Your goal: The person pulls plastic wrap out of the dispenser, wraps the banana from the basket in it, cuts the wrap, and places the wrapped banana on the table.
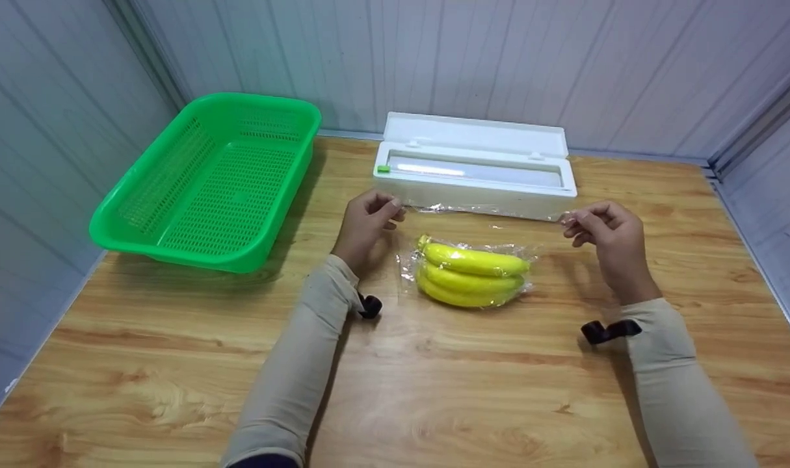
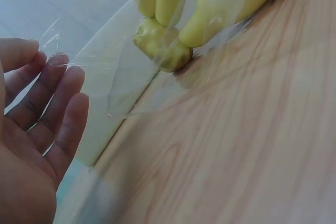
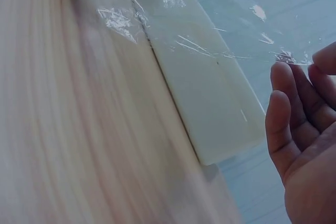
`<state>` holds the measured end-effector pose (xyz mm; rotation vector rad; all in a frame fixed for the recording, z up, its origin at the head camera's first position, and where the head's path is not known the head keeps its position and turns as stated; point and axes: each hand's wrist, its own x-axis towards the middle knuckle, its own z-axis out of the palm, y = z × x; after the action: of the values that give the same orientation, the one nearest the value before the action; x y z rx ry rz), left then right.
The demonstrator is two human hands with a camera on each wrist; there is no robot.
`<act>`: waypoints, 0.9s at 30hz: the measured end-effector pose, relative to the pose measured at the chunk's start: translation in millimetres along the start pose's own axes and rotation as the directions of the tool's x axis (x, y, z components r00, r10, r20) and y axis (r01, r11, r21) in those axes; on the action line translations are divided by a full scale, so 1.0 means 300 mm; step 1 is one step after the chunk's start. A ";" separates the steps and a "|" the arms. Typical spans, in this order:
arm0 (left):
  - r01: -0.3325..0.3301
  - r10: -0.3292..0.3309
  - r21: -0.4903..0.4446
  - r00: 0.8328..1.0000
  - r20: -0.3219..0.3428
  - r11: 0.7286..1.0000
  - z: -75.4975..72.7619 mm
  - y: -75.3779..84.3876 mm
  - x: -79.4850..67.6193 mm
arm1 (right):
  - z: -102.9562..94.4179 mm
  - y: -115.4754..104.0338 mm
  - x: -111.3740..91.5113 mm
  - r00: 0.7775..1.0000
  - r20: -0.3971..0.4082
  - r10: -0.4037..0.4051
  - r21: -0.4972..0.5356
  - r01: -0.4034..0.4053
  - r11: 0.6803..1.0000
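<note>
A bunch of yellow bananas lies on the table with clear cling film around and beneath it. Between thumb and fingertips, my left hand pinches one corner of the film's far edge. The opposite corner is pinched by my right hand, so the edge stretches between both hands, beyond the bananas. In the left wrist view the banana stem shows through the film, close to the left hand. The right wrist view has the film running taut to the right hand's fingertips.
Behind the film stands a white cling film dispenser box, its lid raised toward the wall. A green slotted plastic basket sits at the back left. Ribbed wall panels border the wooden table.
</note>
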<state>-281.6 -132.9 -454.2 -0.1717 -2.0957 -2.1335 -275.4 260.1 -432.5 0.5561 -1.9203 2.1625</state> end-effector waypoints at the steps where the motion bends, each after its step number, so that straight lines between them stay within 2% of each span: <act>1: -0.001 0.001 0.003 1.000 0.002 1.000 0.002 -0.002 0.001 | 0.004 -0.003 0.001 1.000 -0.002 0.000 -0.009 0.000 1.000; 8: 0.019 -0.019 0.032 1.000 -0.009 0.999 0.012 -0.013 0.005 | 0.037 -0.048 -0.003 0.999 -0.015 0.043 -0.171 -0.045 0.984; 13: 0.016 -0.015 0.043 1.000 -0.012 0.999 0.025 -0.013 0.002 | 0.059 -0.094 -0.010 0.996 0.022 0.081 -0.226 -0.074 0.971; 19: -0.001 0.008 0.120 0.998 -0.054 0.993 0.032 -0.021 0.003 | 0.089 -0.146 -0.017 0.993 0.051 0.110 -0.345 -0.085 0.935; 23: 0.009 0.008 0.159 0.994 -0.109 0.987 0.031 -0.019 0.005 | 0.107 -0.178 -0.019 0.993 0.057 0.105 -0.351 -0.079 0.933; 27: 0.001 0.030 0.239 0.992 -0.126 0.971 0.037 0.004 0.007 | 0.122 -0.197 -0.019 0.995 0.057 0.085 -0.351 -0.060 0.935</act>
<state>-283.6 -121.8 -452.3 -0.0208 -2.2431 -1.8106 -241.8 232.8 -377.8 0.5070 -2.3265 1.7959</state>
